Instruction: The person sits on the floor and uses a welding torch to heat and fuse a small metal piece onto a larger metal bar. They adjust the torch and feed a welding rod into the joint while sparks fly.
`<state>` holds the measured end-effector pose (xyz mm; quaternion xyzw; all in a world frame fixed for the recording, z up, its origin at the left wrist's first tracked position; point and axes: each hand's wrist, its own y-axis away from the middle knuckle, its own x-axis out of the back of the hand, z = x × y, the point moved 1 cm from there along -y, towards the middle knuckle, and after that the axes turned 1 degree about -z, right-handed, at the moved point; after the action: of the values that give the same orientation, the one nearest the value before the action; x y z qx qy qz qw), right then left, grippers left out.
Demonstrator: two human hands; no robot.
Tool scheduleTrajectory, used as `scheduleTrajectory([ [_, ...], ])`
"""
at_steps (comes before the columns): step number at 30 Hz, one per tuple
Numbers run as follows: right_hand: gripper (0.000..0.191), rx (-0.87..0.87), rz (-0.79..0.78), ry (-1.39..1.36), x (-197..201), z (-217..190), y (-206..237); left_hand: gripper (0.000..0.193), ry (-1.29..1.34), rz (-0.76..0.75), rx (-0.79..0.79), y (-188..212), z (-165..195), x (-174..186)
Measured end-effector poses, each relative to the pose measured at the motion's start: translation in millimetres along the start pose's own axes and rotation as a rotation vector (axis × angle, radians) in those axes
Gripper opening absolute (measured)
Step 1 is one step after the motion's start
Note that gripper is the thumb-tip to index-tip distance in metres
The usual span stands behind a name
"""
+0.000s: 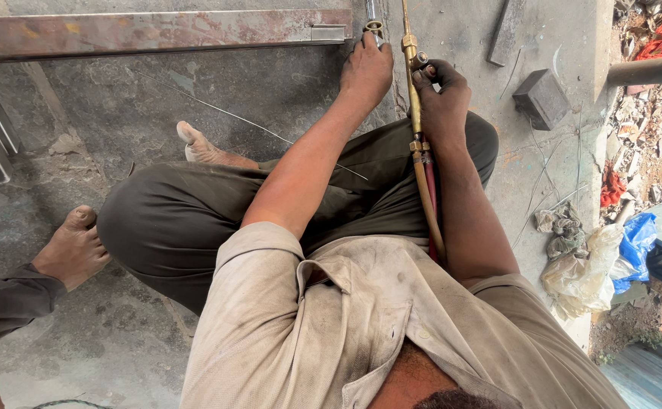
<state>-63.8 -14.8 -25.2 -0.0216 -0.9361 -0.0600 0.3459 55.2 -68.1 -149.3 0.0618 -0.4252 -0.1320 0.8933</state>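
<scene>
A brass torch (413, 98) is held upright in the middle of the top part of the concrete floor (119, 121). It is gripped by the right hand (441, 95), with the fingers curled tight around its valve. Two hoses (428, 204), one tan and one red, are led down from it along the right arm. Just beside it, the left hand (366, 70) is laid palm down, fingers closed over a small metal piece (374, 29) at the end of a rusty steel bar (157, 32). The bar is stretched along the top edge of the floor. A thin wire (217, 110) is laid across the open floor below it. A dark block (541, 98) is set near the right edge. Rags and plastic bags (596, 257) are piled at that edge. Another person's bare foot (73, 246) is rested at the left edge.
</scene>
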Motion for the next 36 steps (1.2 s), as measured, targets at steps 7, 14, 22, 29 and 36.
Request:
scheduleTrajectory([
  [7,0.018,0.035,0.007,-0.001,-0.2,1.0,1.0,0.024,0.007,-0.001,0.005,-1.1,-2.7,-0.4],
  [14,0.018,0.003,-0.002,-0.004,-0.5,6.6,-0.1,0.029,0.004,-0.072,0.043,-3.4,-3.3,-4.9],
  [22,0.021,0.036,-0.029,-0.008,-1.2,9.5,-2.8,0.022,-0.006,0.003,0.019,-2.6,-3.9,-1.7],
  [29,0.021,0.011,-0.030,0.016,-1.4,5.0,-0.3,0.023,-0.021,-0.017,0.032,-3.0,-3.4,1.0],
  [36,0.021,0.019,-0.031,0.019,-1.2,4.5,0.5,0.025,-0.027,-0.033,0.033,-1.7,-4.0,1.8],
])
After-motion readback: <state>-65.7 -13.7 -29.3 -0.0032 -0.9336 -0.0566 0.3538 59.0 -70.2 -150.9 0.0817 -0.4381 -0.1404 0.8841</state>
